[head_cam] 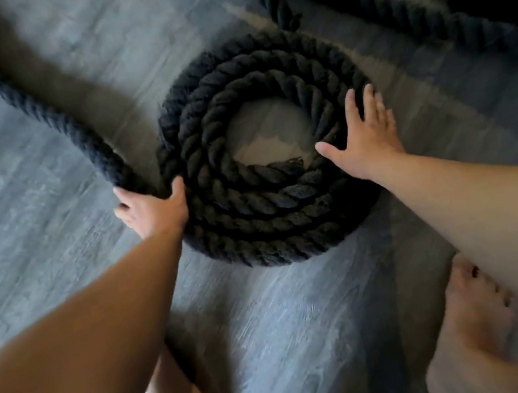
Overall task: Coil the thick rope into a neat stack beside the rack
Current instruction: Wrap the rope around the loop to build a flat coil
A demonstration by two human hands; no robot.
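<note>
Both hands are down on the thick rope (253, 211), which lies on the grey plank floor (29, 207) wound into a flat round coil, several turns side by side, with bare floor showing in the middle and the frayed rope end tucked against the inner turn. Left hand (153, 210) sits at the coil's left edge, fingers and thumb curled round the rope right where the loose length (40, 106) meets the outer turn; that length curves away up and to the left. Right hand (361, 141) lies flat on the coil's right side, fingers spread, thumb pointing in toward the centre. Another run of rope (389, 3) crosses the upper right, beside a dark shape too blurred to identify. One bare foot (469, 315) stands at lower right.
</note>
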